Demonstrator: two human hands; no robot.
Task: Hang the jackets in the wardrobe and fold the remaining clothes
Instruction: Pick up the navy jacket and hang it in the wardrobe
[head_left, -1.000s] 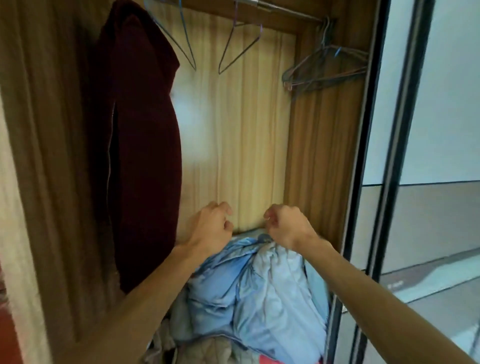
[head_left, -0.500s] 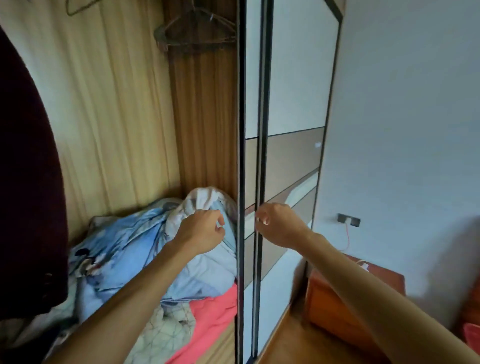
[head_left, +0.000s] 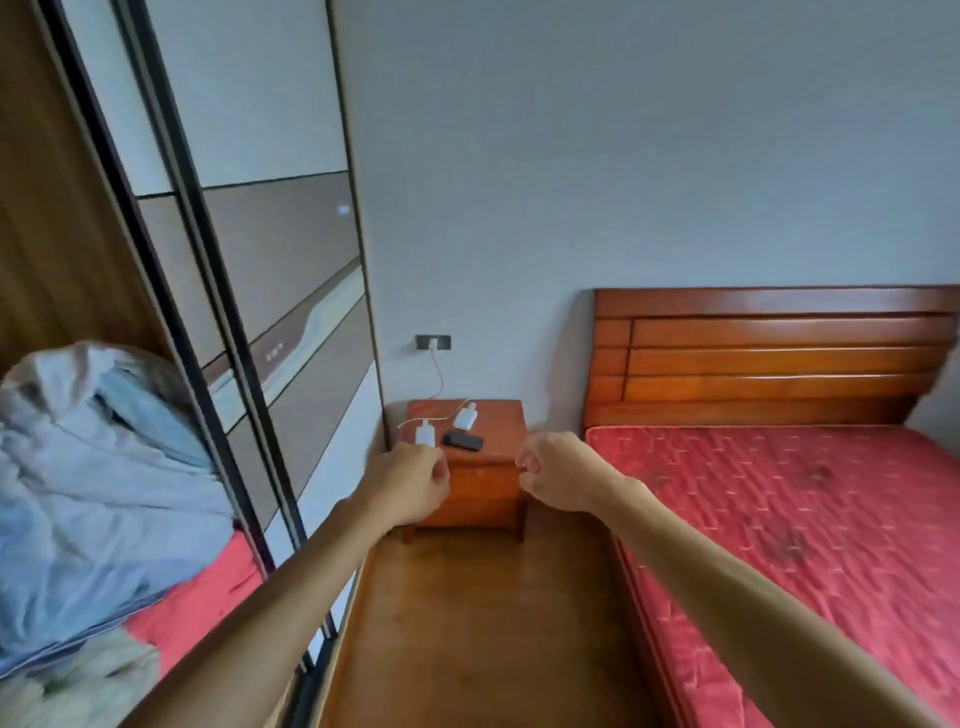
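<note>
Both my arms reach forward over the wooden floor. My left hand (head_left: 410, 483) and my right hand (head_left: 556, 473) are curled into fists side by side and hold nothing. The wardrobe's open compartment (head_left: 57, 218) is at the far left. A crumpled pile of light blue cloth (head_left: 93, 467) lies in it on red fabric (head_left: 197, 597). No jacket or hanger is in view.
The wardrobe's sliding door (head_left: 249, 291) stands left of my arms. A wooden bedside table (head_left: 483, 493) ahead carries a black phone (head_left: 462, 441) and white chargers. A bed with a red mattress (head_left: 805, 519) and wooden headboard (head_left: 769, 353) fills the right. Wooden floor (head_left: 467, 623) lies between.
My view has swung right, away from the wardrobe's inside toward the bedside table and bed. Both fists left the blue pile and now hang in the air in front of the table.
</note>
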